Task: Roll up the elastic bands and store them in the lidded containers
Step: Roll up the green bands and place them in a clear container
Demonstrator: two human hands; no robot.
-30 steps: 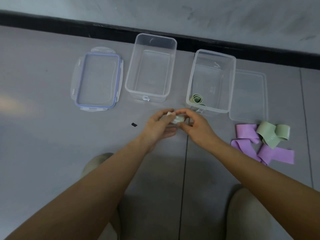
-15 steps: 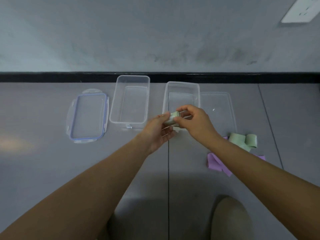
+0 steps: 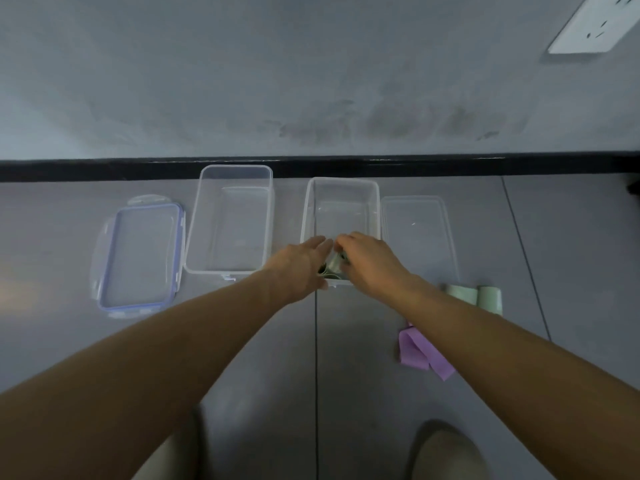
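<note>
One rolled green band (image 3: 335, 262) was pinched in the right hand (image 3: 367, 263) grip inside the container (image 3: 341, 183), left hand (image 3: 301, 263) released alongside; loose bands (image 3: 414, 348) lay unrolled.

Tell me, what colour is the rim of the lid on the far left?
Pale blue-purple rim on the clear lid, head view.

Illumination is dim, cool and diffuse, with soft shadows only. A faint warm patch marks the floor (image 3: 14, 285) at the left edge. The left hand (image 3: 301, 265), right hand (image 3: 372, 266) and rolled band (image 3: 333, 264) appear slightly blurred. Wide-angle distortion stretches the lower corners.
</note>
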